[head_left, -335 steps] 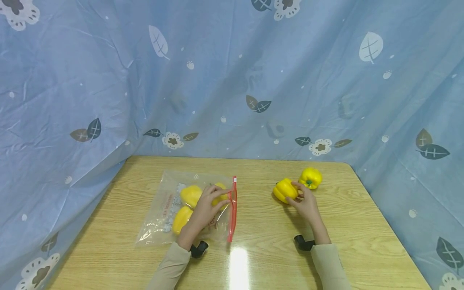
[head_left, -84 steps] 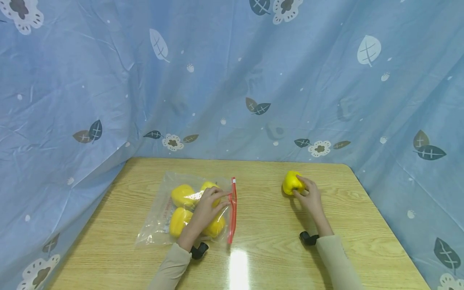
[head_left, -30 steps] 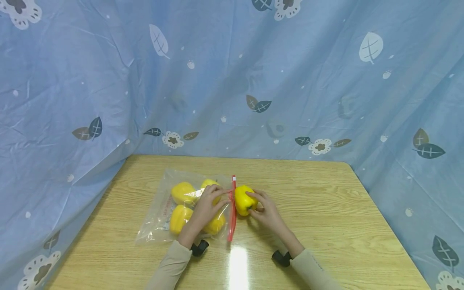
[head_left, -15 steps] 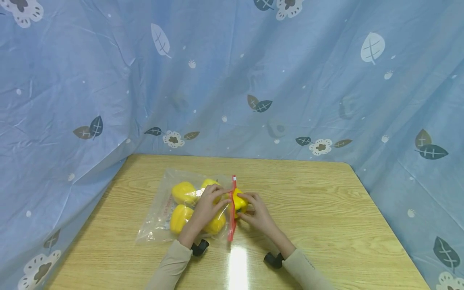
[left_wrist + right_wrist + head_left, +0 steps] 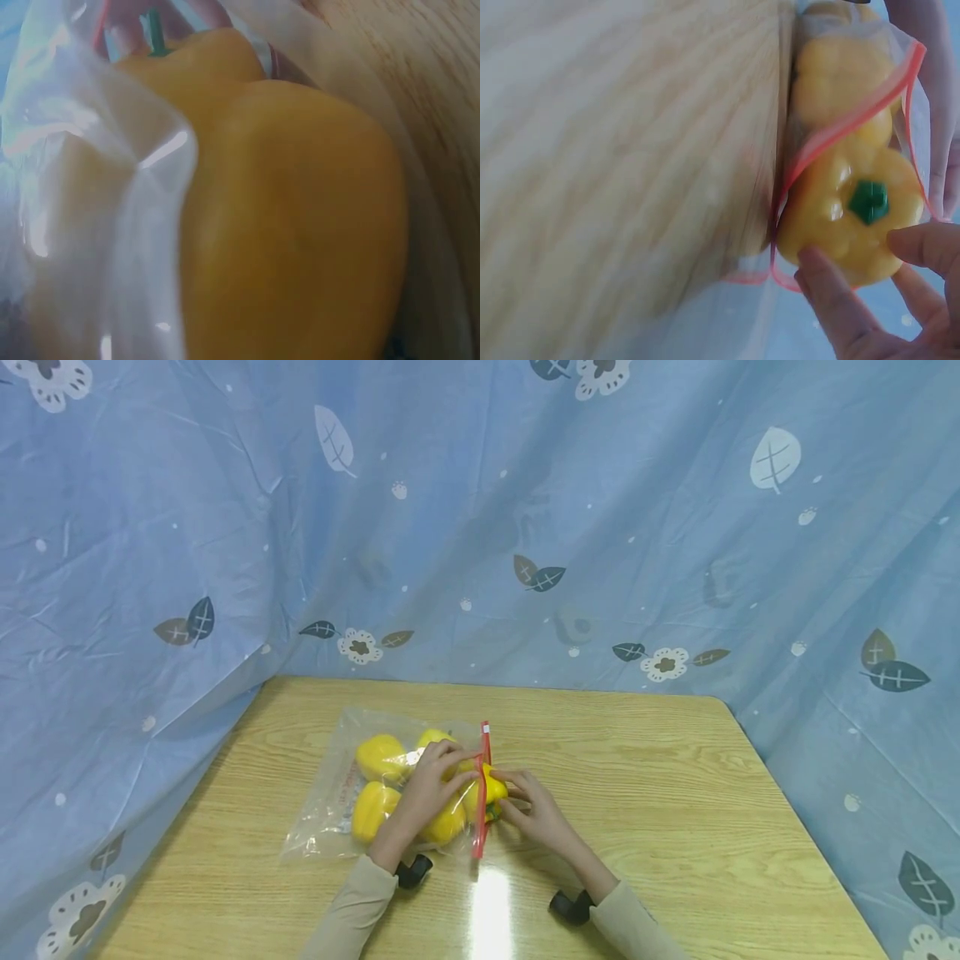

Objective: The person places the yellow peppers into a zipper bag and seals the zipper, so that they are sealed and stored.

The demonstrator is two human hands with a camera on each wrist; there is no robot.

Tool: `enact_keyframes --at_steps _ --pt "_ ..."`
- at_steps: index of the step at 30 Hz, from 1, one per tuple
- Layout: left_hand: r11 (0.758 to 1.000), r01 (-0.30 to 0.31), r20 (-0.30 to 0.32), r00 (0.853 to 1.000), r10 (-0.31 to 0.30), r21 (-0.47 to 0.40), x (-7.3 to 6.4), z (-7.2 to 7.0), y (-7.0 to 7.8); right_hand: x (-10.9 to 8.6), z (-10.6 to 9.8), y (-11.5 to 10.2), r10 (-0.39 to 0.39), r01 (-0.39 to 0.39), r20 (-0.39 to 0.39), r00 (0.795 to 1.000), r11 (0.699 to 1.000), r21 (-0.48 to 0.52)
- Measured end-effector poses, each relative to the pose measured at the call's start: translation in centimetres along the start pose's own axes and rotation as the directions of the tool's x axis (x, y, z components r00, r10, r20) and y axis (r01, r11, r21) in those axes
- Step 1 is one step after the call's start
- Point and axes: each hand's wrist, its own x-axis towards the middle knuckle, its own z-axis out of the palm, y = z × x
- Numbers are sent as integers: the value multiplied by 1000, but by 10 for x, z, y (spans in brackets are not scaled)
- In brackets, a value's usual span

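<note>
A clear zip bag [image 5: 318, 827] with a red zip edge [image 5: 855, 112] lies on the table, its mouth facing right. Several yellow bell peppers [image 5: 372, 812] are inside it. My left hand [image 5: 423, 789] reaches over the bag and holds the edge of its mouth between thumb and fingers. My right hand [image 5: 536, 810] grips another yellow bell pepper [image 5: 840, 225], which sits partly within the mouth, green stem end toward that hand. Fingertips rest on its stem side in the right wrist view. Up close in the left wrist view, a bagged pepper [image 5: 292, 217] blocks most of the left hand.
The wooden table [image 5: 637, 752] extends to the right of the hands. A blue patterned cloth [image 5: 450, 527] hangs behind it and along both sides. Black wrist cameras [image 5: 572, 907] sit on both wrists, near the tabletop.
My right hand has taken the last loose pepper from the right side of the table leftward into the bag's mouth. One more pepper is inside than at first. The left hand stays at the zip edge.
</note>
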Motion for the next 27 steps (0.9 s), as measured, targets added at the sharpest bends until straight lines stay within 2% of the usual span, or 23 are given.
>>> enact_keyframes --at_steps 4,6,9,12,14,16,23,27 --pt "1000 6 10 1000 -6 -1 0 0 0 -3 -4 5 -45 45 11 999 998 34" --pt "1000 9 17 1000 -9 -3 0 0 0 -4 -4 15 -56 56 4 998 998 36" --pt "1000 11 21 1000 -11 -10 0 0 0 -7 -5 30 9 -10 10 1000 998 69" --pt "1000 9 20 1000 -8 -17 1 0 0 -8 -8 26 108 -111 31 994 986 120" --pt "1000 -1 12 1000 1 -14 1 1 0 -7 -9 19 146 -150 35 989 975 162" --pt "1000 -8 6 1000 8 -8 1 1 1 -6 -8 14 157 -159 26 987 969 188" --pt "1000 8 17 1000 -9 22 2 1 3 -6 7 34 158 -150 -34 987 973 178" --pt "999 -12 3 1000 12 34 2 3 3 -4 14 29 180 -171 -33 983 967 187"
